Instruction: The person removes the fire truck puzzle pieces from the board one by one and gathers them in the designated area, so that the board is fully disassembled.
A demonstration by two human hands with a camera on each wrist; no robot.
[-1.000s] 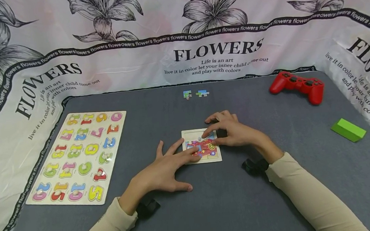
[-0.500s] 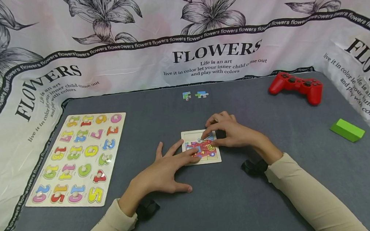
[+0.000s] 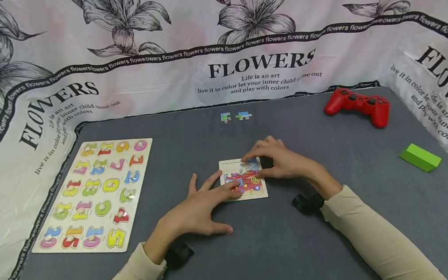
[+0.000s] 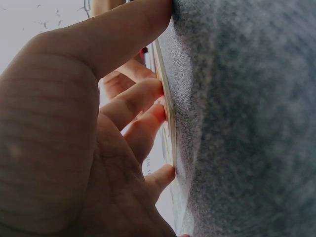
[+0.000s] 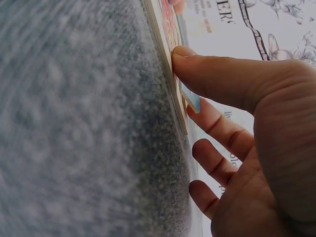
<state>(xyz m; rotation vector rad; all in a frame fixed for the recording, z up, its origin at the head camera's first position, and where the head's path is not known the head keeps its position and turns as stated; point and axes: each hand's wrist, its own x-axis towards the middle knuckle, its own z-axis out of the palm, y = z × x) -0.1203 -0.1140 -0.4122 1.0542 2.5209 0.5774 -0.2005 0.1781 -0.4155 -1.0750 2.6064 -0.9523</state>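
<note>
A small jigsaw board (image 3: 231,164) with a red vehicle picture lies in the middle of the table. My left hand (image 3: 198,206) rests on its left side, fingers spread and straight, fingertips pressing the picture and the frame. Over the upper right corner, my right hand (image 3: 283,157) has its thumb and index finger at a bluish puzzle piece (image 3: 251,164). In the right wrist view this piece (image 5: 191,98) tilts up from the board between thumb and index finger, the other fingers loosely bent. Part of the picture is hidden under the hands.
Two loose puzzle pieces (image 3: 244,116) lie beyond the board near the back edge. A number puzzle board (image 3: 141,196) is at the left. A red game controller (image 3: 358,105) sits at the back right, with a green block (image 3: 420,157) nearer on the right.
My right index finger has shifted from the board's inside toward its far edge, leaving more of the bluish piece in sight. The left hand stays on the board.
</note>
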